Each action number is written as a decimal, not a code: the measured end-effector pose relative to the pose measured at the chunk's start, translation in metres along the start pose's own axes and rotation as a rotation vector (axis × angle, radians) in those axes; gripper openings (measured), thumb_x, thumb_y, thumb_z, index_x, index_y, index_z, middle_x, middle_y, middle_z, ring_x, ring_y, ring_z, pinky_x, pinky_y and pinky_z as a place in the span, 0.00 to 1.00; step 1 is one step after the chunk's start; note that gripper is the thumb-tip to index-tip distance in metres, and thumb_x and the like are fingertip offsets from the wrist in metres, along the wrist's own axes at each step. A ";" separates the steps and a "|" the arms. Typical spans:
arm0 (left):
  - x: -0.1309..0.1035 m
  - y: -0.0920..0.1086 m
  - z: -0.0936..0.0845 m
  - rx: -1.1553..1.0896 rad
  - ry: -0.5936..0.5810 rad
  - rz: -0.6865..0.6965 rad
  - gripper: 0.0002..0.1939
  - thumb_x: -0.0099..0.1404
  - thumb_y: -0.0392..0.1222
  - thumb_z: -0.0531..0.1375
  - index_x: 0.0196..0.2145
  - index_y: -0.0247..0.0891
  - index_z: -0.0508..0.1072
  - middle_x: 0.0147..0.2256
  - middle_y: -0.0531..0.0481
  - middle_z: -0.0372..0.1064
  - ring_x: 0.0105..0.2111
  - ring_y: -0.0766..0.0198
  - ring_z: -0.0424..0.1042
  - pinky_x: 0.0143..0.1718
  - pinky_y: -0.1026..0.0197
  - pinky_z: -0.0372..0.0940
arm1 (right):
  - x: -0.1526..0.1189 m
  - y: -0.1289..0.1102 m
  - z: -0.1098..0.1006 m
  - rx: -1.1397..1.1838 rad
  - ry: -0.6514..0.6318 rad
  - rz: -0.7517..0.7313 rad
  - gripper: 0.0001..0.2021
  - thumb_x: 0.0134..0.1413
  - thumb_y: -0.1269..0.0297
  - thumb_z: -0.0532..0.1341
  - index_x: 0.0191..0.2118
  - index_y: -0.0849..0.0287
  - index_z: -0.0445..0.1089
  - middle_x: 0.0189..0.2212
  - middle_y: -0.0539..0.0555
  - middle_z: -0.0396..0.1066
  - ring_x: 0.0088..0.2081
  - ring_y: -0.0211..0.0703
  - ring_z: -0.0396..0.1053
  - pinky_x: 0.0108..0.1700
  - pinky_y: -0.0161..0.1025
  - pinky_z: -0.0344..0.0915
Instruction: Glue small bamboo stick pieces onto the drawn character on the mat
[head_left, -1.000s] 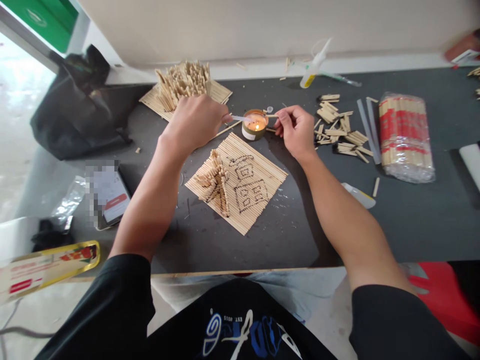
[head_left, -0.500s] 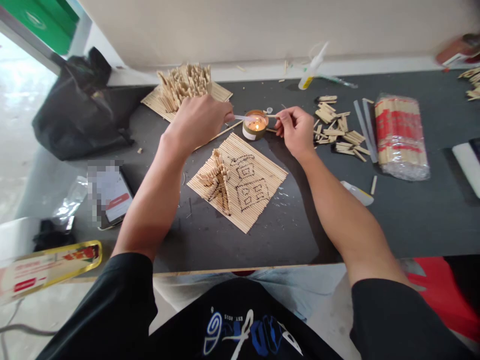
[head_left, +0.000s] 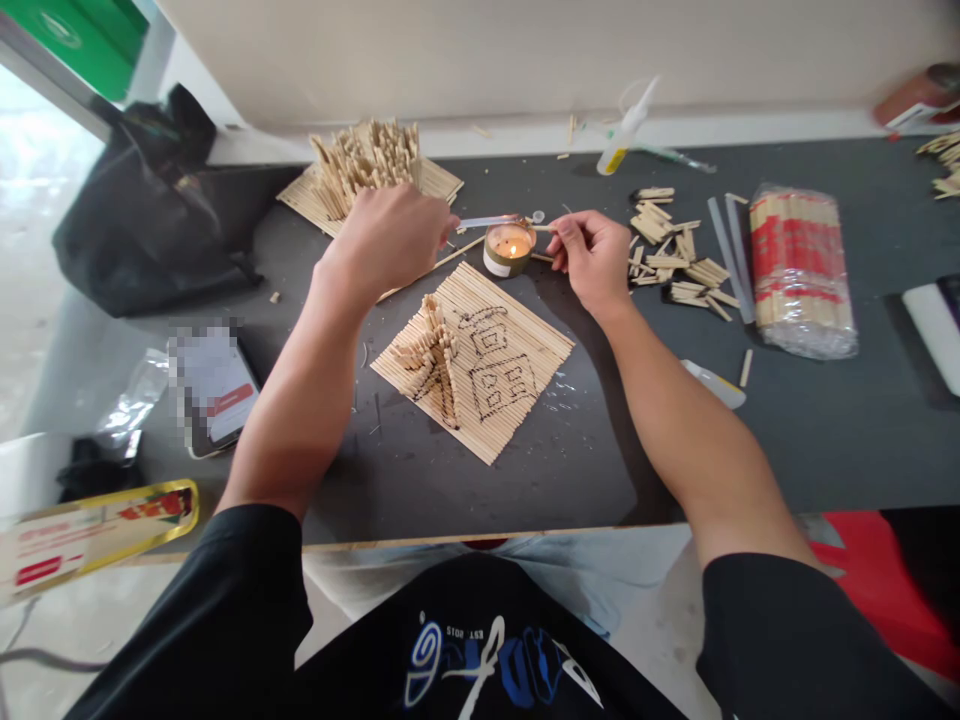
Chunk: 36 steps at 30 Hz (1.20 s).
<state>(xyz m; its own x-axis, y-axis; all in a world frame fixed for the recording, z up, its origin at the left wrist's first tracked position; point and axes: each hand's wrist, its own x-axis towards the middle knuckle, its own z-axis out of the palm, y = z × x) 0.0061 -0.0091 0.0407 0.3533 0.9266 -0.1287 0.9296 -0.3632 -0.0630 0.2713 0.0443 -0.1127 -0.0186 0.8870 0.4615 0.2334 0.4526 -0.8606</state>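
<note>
My left hand is closed on a translucent hot glue stick, which points right over the far side of a lit tin candle. My right hand pinches a short wooden stick. Its left end meets or nearly meets the glue stick's tip above the candle. Below the hands lies a square panel of joined wooden sticks with dark character outlines drawn on it. Short stick pieces stand upright along the outlines on its left side.
Behind my left hand is another panel crowded with upright sticks. Right of my right hand lie cut sticks, spare glue sticks and a wrapped stick bundle. A glue bottle stands behind. A phone lies left.
The glue stick's tip has moved away from the flame to the candle's far side, close against the wooden stick's end. My right hand has barely moved.
</note>
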 end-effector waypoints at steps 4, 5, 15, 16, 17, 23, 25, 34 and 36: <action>-0.001 0.004 0.001 0.050 0.013 0.017 0.23 0.75 0.44 0.43 0.46 0.37 0.77 0.42 0.35 0.73 0.45 0.46 0.73 0.46 0.48 0.65 | 0.001 0.005 0.000 -0.037 0.021 0.022 0.30 0.59 0.29 0.57 0.39 0.54 0.74 0.26 0.53 0.72 0.21 0.37 0.68 0.24 0.38 0.65; 0.000 0.005 0.001 0.053 0.013 0.018 0.23 0.75 0.45 0.43 0.46 0.37 0.77 0.42 0.35 0.73 0.45 0.45 0.74 0.46 0.47 0.66 | 0.002 0.005 0.000 -0.035 0.023 0.020 0.30 0.59 0.29 0.57 0.39 0.54 0.74 0.26 0.54 0.72 0.21 0.37 0.68 0.24 0.38 0.65; 0.002 0.005 0.001 0.066 0.029 0.031 0.21 0.75 0.43 0.45 0.44 0.34 0.77 0.40 0.34 0.73 0.43 0.41 0.75 0.44 0.44 0.68 | 0.002 -0.001 0.001 0.011 0.013 -0.034 0.29 0.58 0.30 0.60 0.37 0.55 0.76 0.25 0.53 0.73 0.19 0.36 0.66 0.22 0.38 0.62; 0.002 0.004 0.002 0.066 0.033 0.032 0.21 0.75 0.44 0.45 0.44 0.35 0.77 0.40 0.34 0.73 0.44 0.41 0.75 0.44 0.44 0.68 | 0.002 0.000 0.001 0.002 0.010 -0.040 0.29 0.59 0.30 0.59 0.37 0.55 0.76 0.25 0.53 0.73 0.19 0.36 0.66 0.22 0.37 0.62; 0.001 0.004 0.002 0.066 0.036 0.033 0.21 0.75 0.44 0.45 0.44 0.35 0.77 0.40 0.35 0.73 0.44 0.41 0.75 0.44 0.44 0.68 | 0.002 0.001 0.001 -0.010 0.007 -0.041 0.29 0.59 0.30 0.58 0.38 0.55 0.75 0.25 0.53 0.73 0.19 0.36 0.66 0.22 0.37 0.62; 0.000 0.006 0.004 0.065 0.043 0.044 0.22 0.75 0.44 0.44 0.45 0.36 0.77 0.41 0.34 0.73 0.43 0.42 0.74 0.43 0.45 0.67 | 0.002 0.003 0.000 -0.065 -0.017 -0.020 0.30 0.60 0.29 0.56 0.38 0.54 0.74 0.26 0.53 0.73 0.21 0.36 0.67 0.23 0.38 0.64; 0.000 0.006 0.004 0.069 0.038 0.046 0.22 0.75 0.43 0.44 0.46 0.36 0.77 0.41 0.35 0.73 0.43 0.43 0.74 0.44 0.46 0.67 | 0.001 0.002 0.000 -0.065 -0.021 -0.023 0.30 0.60 0.29 0.56 0.39 0.54 0.74 0.26 0.52 0.73 0.21 0.36 0.67 0.24 0.38 0.64; -0.001 0.006 0.001 0.096 0.009 0.060 0.22 0.74 0.43 0.43 0.48 0.38 0.76 0.42 0.36 0.72 0.41 0.47 0.73 0.43 0.48 0.66 | -0.002 -0.005 -0.001 -0.099 -0.032 0.048 0.31 0.57 0.28 0.57 0.38 0.54 0.75 0.28 0.53 0.74 0.22 0.38 0.65 0.27 0.42 0.65; -0.001 0.006 0.000 0.094 -0.012 0.050 0.21 0.73 0.42 0.45 0.49 0.42 0.75 0.42 0.39 0.73 0.40 0.50 0.72 0.43 0.50 0.66 | -0.002 -0.007 -0.001 -0.101 -0.043 0.056 0.31 0.58 0.27 0.57 0.38 0.54 0.75 0.28 0.53 0.74 0.23 0.39 0.67 0.27 0.42 0.65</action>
<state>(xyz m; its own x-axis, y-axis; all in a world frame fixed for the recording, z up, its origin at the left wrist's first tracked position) 0.0111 -0.0121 0.0400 0.3972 0.9061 -0.1456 0.8967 -0.4169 -0.1484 0.2704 0.0391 -0.1074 -0.0440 0.9147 0.4018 0.3319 0.3927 -0.8577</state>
